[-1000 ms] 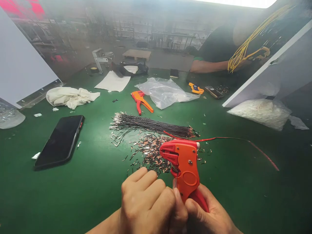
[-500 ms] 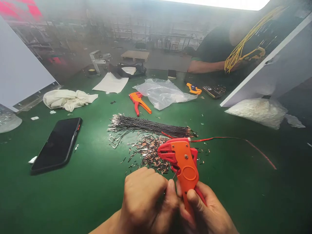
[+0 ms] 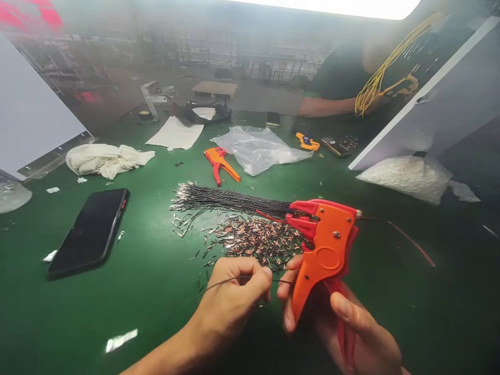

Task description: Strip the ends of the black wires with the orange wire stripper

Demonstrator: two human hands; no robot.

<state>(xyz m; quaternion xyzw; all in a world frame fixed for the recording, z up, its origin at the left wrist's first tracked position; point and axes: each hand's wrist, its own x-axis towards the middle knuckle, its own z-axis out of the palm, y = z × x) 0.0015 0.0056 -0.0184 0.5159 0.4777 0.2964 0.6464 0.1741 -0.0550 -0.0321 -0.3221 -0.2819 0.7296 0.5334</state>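
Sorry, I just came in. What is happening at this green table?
A person works at the green table. Their right hand holds an orange wire stripper up off the table. The left hand pinches a thin dark wire in its fingers, and the wire is not in the tool's head. Beyond the hands lie a pile of short cut bits and a bundle of dark wires. Across the table, another person's arm rests near some yellow wires.

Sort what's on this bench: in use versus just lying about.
In use: orange stripper in right hand, black wire pinched in left hand, wire bundle, offcut pile.
Lying about: phone, white cloth, spare stripper, plastic bag, paper sheet.
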